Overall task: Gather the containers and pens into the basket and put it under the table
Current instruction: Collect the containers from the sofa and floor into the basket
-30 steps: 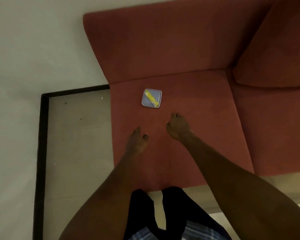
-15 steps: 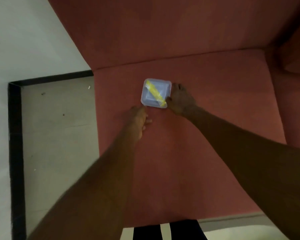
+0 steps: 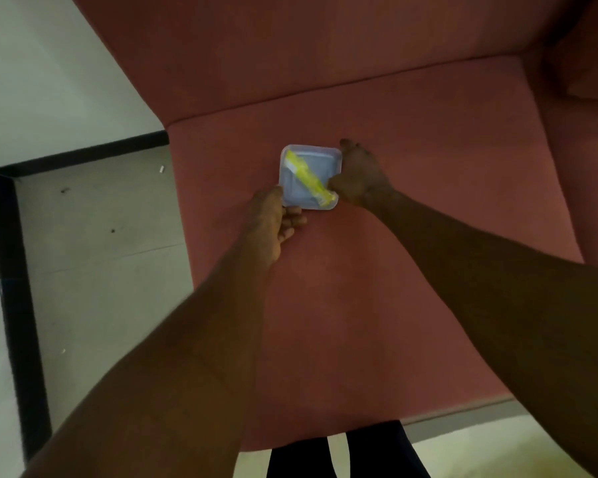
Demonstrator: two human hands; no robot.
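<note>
A small square clear plastic container [image 3: 320,167] lies on the red sofa seat [image 3: 411,236], with a yellow pen [image 3: 308,179] lying diagonally across it. My left hand [image 3: 273,219] grips the container's near left corner, thumb on top and fingers curled beneath. My right hand [image 3: 358,177] clasps its right edge near the pen's lower end. Whether the container is lifted off the cushion I cannot tell. No basket or table is in view.
The sofa backrest [image 3: 325,53] rises behind the seat, and another cushion [image 3: 587,63] sits at the right. Left of the sofa is grey floor [image 3: 101,253] bordered by a black skirting [image 3: 11,288] and white wall. My dark-clad legs [image 3: 346,453] stand at the sofa's front edge.
Both hands reached forward from the seat's middle to the container and closed on its sides. The view has moved closer to the sofa.
</note>
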